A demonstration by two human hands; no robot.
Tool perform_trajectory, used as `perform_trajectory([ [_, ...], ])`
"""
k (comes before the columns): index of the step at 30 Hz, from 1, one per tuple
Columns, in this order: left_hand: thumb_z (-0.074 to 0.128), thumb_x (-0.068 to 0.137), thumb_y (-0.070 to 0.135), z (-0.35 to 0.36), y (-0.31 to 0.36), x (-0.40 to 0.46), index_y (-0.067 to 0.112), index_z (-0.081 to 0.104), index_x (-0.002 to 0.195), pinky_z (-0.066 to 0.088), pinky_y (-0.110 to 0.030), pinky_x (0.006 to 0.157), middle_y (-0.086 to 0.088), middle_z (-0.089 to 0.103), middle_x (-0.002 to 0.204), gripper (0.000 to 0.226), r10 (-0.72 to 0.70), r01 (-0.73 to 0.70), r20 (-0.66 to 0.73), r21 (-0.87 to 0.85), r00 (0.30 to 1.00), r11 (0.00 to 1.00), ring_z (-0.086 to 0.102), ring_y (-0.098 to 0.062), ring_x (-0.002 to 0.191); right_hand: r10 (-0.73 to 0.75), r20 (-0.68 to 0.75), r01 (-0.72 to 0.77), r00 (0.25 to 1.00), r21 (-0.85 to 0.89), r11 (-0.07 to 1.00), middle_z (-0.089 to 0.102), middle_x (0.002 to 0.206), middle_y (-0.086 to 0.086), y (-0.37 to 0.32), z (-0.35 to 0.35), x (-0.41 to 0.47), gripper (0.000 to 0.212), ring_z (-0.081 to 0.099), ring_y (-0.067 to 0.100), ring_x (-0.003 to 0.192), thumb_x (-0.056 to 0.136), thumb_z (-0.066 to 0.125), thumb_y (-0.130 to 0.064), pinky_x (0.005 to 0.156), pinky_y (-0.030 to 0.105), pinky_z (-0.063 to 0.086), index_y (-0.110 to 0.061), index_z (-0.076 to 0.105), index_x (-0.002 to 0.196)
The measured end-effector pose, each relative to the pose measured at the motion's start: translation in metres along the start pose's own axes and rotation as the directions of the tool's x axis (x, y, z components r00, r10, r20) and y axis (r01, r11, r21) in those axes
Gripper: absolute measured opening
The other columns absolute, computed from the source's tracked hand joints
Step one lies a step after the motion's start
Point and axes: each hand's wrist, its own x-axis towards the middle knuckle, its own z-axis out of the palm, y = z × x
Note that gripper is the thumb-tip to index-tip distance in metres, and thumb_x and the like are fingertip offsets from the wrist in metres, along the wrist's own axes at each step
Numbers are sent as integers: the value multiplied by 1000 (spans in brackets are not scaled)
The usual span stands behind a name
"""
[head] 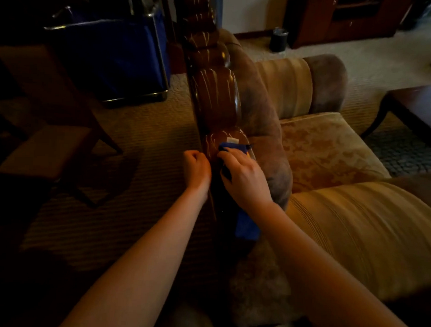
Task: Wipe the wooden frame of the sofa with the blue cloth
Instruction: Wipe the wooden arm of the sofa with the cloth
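- Right hand at frame centre, its grip closed round the blue cloth, pressing it on the wooden frame.
- A cloth end hangs below the wrist.
- Left hand just beside, grip curled into a fist against the frame's side, holding nothing visible.
- Sofa fills the right.

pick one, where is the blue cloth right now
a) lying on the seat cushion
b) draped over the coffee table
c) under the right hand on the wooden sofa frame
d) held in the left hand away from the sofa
c: the blue cloth lies on the carved wooden frame with the right hand on top of it, while the left hand is curled beside the frame with no cloth showing in it.
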Motion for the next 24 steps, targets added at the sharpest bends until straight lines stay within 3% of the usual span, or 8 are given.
perform_trajectory([
  [3, 33, 99, 16, 1, 10, 10, 11, 48, 109, 40, -35, 77, -9, 50, 102, 19, -16, 16, 15, 20, 1000, 1000, 51, -25, 95, 233, -22, -229, 972, 117, 966, 64, 112, 8, 7, -12, 21, 29, 59, 20, 105, 89, 51, -12, 89, 31, 49, -7, 60, 116],
  [6, 32, 100, 20, 10, 10, 17, 6, 48, 117, 41, -36, 85, -14, 52, 117, 27, -73, 73, 21, 2, 997, 997, 52, -29, 106, 659, 100, -649, 746, 331, 685, 62, 99, -3, 24, -26, 30, 22, 56, 5, 83, 94, 47, -13, 68, 12, 41, -16, 61, 111],
  [7, 31, 101, 22, 13, 8, 16, 6, 46, 122, 41, -37, 89, -13, 51, 122, 31, -104, 104, 18, -14, 994, 994, 52, -29, 111, 736, 161, -730, 658, 380, 569, 62, 94, -4, 30, -26, 27, 20, 56, 6, 80, 96, 46, -16, 62, 10, 40, -17, 62, 107],
  [9, 28, 102, 24, 18, 5, 15, 6, 43, 129, 39, -35, 89, -13, 48, 128, 35, -158, 159, 16, -74, 987, 985, 50, -29, 115, 788, 181, -759, 588, 460, 461, 62, 92, -7, 29, -24, 13, 19, 57, 5, 85, 97, 46, -20, 65, 7, 40, -16, 63, 105],
  [13, 26, 102, 19, 20, 1, 21, 4, 44, 127, 36, -32, 85, -15, 47, 129, 34, -125, 127, 32, -78, 992, 989, 50, -27, 111, 820, 6, -645, 572, 622, 445, 56, 95, -21, 2, -10, -13, 23, 51, -22, 85, 97, 47, -16, 71, -2, 37, -17, 61, 115],
  [16, 26, 101, 18, 21, -2, 25, 2, 44, 123, 37, -33, 82, -16, 48, 125, 32, -112, 115, 52, -71, 992, 991, 51, -28, 105, 795, -68, -615, 603, 595, 518, 55, 97, -24, -7, -10, 4, 25, 51, -21, 86, 97, 48, -16, 73, -1, 38, -19, 61, 118],
  [21, 29, 99, 12, 21, -2, 30, -3, 46, 121, 40, -37, 89, -20, 49, 125, 32, -95, 95, 11, -31, 995, 995, 50, -33, 112, 653, 65, -631, 755, 346, 694, 58, 109, -14, 3, -13, 49, 28, 51, -2, 86, 97, 46, -27, 78, 18, 47, -30, 56, 123],
  [24, 29, 99, 12, 21, -2, 29, -2, 46, 121, 41, -38, 86, -21, 50, 124, 31, -96, 97, 13, -31, 995, 995, 51, -32, 106, 680, 154, -673, 717, 409, 616, 58, 104, -9, 23, -18, 62, 29, 51, -6, 77, 97, 47, -27, 64, 3, 41, -26, 56, 124],
])
